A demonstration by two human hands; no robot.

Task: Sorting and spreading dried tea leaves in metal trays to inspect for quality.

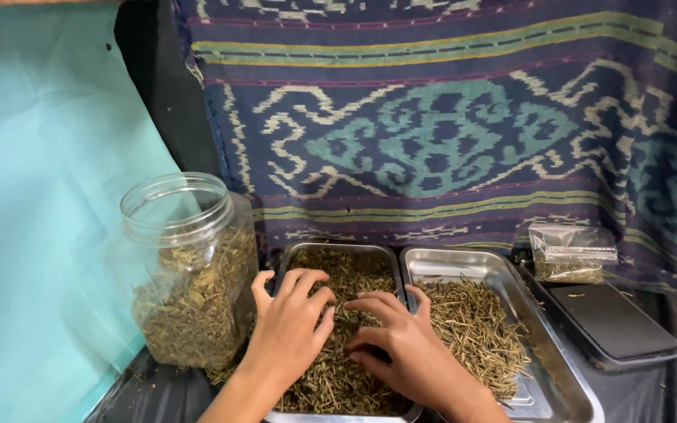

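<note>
Two steel trays sit side by side on a dark table. The left tray is full of dried green-brown herb stems. Both hands rest in it: my left hand lies palm down on the herbs with fingers spread, and my right hand is beside it, fingers curled into the stems near the tray's middle. The right tray holds a thinner heap of straw-like stems. Whether either hand pinches any stems is hidden.
A large open clear plastic jar part-filled with dried leaves stands left of the trays. A small clear bag of herbs and a flat black scale sit at the right. A patterned woven cloth hangs behind; a teal sheet is at left.
</note>
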